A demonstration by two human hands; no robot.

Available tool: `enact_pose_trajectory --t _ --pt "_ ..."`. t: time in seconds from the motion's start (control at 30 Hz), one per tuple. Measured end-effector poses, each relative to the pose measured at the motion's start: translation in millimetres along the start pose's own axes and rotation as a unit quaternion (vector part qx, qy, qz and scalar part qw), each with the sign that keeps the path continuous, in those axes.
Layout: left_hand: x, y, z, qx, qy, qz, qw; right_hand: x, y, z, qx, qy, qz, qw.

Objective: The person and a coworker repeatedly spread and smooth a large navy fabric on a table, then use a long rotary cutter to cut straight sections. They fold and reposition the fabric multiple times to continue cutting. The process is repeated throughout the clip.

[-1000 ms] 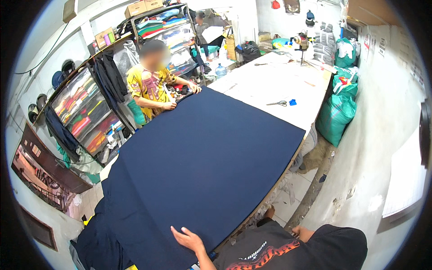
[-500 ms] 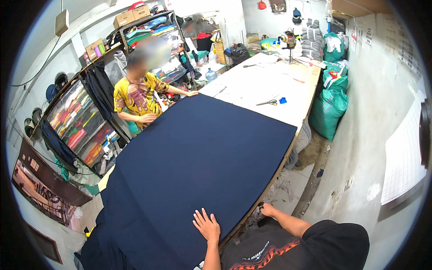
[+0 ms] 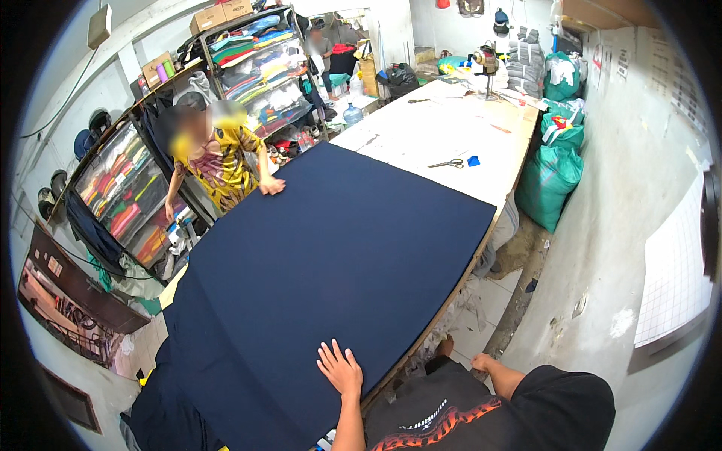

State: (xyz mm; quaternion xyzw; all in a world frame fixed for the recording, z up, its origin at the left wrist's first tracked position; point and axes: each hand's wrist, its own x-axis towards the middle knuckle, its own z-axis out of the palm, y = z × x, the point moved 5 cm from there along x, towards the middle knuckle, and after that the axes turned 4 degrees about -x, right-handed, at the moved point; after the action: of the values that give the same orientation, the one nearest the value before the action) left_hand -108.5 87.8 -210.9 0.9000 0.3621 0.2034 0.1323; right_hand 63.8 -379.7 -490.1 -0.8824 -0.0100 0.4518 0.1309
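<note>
A wide dark navy cloth (image 3: pixel 323 248) lies spread over the table, smooth on top and hanging in folds at the lower left. My left hand (image 3: pixel 341 370) rests flat on its near part, fingers spread, holding nothing. Off the table's right side, my right hand (image 3: pixel 483 363) is held low with its fingers curled in; I see nothing in it. Across the table a person in a yellow patterned shirt (image 3: pixel 226 154) leans down. One of that person's hands (image 3: pixel 272 185) presses on the cloth's far-left edge, while the other arm reaches down beside the table.
Black scissors (image 3: pixel 447 164) and a small blue scrap (image 3: pixel 473 161) lie on the bare white tabletop (image 3: pixel 406 124). A machine (image 3: pixel 486 60) stands at its far end. Green sacks (image 3: pixel 551 184) line the right wall. Shelves of folded cloth (image 3: pixel 259 71) stand at the left.
My right hand has moved right, away from the table edge. My left hand has shifted slightly left. The other person has bent down, one hand sliding back along the cloth edge, the other lowering.
</note>
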Motion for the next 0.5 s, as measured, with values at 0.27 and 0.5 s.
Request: enact_pose_trajectory --t 0.27,0.5 --pt "4.2 10.6 0.2 -0.001 0.005 0.004 1.0 34.9 3.8 36.9 -0.153 -0.004 -0.079 0.985" --pt "7.8 1.3 -22.4 -0.024 0.026 0.001 0.999 12.2 -34.3 10.0 0.077 -0.059 -0.044 0.994"
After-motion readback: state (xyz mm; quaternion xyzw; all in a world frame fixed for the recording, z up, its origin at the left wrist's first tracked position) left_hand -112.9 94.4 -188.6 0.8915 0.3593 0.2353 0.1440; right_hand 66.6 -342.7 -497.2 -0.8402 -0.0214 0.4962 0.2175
